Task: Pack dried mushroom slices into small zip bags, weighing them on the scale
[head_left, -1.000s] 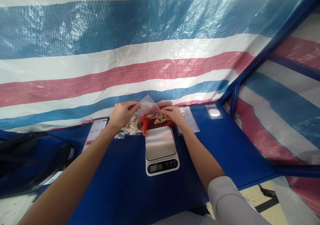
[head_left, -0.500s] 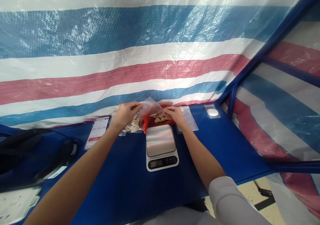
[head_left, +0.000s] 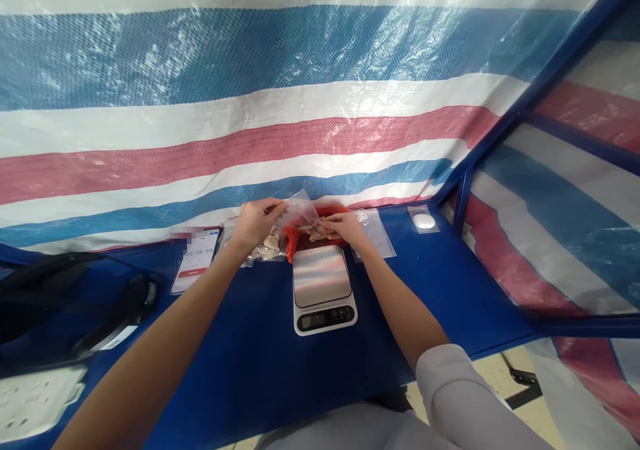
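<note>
My left hand pinches the edge of a clear plastic bag, which is tilted above a red bag. At the red bag's mouth, my right hand has its fingers closed by pale tan, irregular pieces. Whether those fingers grip one of the pieces or the clear bag's edge is hidden. Just in front stands a white kitchen scale with a bare metal plate. Clear bags holding similar pale pieces lie beside my left hand.
A phone showing a timer lies left of the bags. Farther left are a black strapped device and a white power strip. Flat clear bags and a bagged white round object rest on the right. Striped sheeting rises behind the blue table.
My right hand has shifted slightly left, closer to the clear bag and the pale pieces. My left hand still holds the bag's edge. The phone timer has advanced one second.
</note>
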{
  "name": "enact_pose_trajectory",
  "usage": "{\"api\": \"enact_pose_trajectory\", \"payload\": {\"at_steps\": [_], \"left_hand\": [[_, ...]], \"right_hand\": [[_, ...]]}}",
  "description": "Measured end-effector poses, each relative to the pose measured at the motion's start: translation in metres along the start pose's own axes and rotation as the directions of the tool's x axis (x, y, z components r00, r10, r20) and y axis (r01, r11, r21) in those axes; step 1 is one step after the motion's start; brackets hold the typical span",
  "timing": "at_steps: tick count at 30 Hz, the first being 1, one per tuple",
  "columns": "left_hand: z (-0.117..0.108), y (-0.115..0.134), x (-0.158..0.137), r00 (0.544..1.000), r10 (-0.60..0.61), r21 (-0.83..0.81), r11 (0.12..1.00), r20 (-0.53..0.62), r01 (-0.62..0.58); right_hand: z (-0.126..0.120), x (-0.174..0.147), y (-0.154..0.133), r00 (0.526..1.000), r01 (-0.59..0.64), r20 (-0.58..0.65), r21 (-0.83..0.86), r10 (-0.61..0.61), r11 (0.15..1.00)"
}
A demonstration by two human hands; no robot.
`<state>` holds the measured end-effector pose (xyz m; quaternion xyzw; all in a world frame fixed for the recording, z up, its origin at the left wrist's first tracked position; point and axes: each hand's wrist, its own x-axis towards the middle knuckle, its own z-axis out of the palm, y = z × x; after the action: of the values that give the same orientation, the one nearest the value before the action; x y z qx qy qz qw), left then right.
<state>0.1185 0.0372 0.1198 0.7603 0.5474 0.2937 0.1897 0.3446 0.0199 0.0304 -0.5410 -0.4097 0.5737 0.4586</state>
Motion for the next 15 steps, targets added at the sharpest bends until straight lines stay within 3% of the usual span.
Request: {"api": "enact_pose_trajectory", "payload": {"at_steps": [4, 10, 15], "left_hand": [[0.0016, 0.0018, 0.0009, 1.000, 0.012, 0.004, 1.000, 0.006, -0.012], [-0.0002, 0.0014, 0.0010, 1.000, 0.015, 0.000, 1.000, -0.006, -0.015], [-0.0016, -0.0026, -0.0020, 1.000, -0.002, 0.002, 1.000, -0.005, 0.002]], "right_hand": [[0.0017, 0.0017, 0.0030, 0.999, 0.029, 0.037, 0.003, -0.029, 1.000], [0.0014, 0.0027, 0.0035, 0.999, 0.048, -0.015, -0.116, -0.050, 0.992], [0.0019, -0.0007, 0.0018, 0.999, 0.040, 0.015, -0.018, -0.040, 0.999]]}}
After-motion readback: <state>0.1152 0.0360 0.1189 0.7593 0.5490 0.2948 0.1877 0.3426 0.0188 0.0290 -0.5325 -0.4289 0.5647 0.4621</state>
